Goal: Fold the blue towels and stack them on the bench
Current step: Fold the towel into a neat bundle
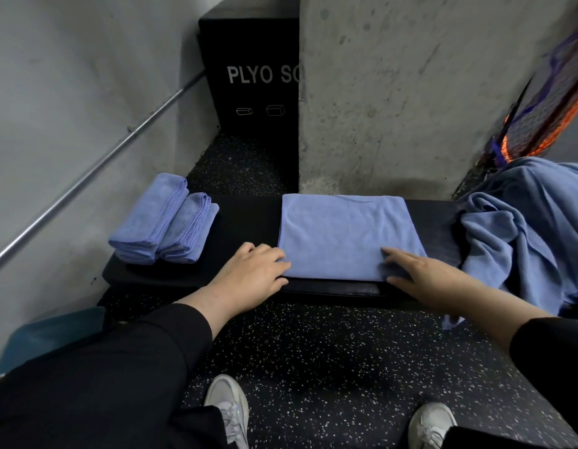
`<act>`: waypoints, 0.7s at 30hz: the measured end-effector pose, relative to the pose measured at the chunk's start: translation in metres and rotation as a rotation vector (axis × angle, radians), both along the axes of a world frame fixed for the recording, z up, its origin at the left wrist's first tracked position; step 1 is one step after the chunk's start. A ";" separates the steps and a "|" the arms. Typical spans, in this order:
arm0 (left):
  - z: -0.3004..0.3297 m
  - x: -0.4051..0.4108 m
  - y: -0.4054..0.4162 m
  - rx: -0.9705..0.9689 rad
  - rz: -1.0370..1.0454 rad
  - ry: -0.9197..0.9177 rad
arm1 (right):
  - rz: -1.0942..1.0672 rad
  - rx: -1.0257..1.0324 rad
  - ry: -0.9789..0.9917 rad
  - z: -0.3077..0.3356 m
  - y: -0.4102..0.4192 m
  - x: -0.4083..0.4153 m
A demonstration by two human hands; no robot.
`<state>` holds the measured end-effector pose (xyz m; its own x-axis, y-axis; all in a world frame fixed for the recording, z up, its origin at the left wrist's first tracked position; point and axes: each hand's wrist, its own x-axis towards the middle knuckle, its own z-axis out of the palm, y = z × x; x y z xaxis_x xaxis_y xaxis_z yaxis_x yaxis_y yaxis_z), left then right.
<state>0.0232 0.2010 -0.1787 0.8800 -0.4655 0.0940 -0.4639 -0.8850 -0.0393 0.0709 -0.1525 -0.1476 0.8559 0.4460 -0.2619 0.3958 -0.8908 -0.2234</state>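
folded towels (164,222) x2, side by side, L end of bench (248,218) | L hand (252,280) fingers on near-L corner of flat towel (345,234), grip unclear | R hand (420,277) fingers straight, pressing near-R edge | unfolded towel pile (520,234) R end

Bare strip of black bench (248,222) lies open between folded towels (164,222) at left and flat towel (345,234) at centre. Loose towel heap (520,234) blocks right end. Concrete pillar (410,92) walls far side; rail (86,176) runs along left wall.
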 end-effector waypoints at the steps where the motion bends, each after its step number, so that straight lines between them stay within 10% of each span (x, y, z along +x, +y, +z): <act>1: -0.001 0.000 0.002 -0.005 -0.002 -0.020 | 0.004 0.009 -0.005 0.000 -0.008 0.002; 11: 0.000 0.006 0.005 -0.092 0.034 -0.015 | 0.004 0.063 -0.198 -0.007 -0.024 0.010; 21: 0.039 -0.007 0.021 -0.580 0.324 0.476 | -0.207 0.259 -0.041 0.026 -0.016 -0.009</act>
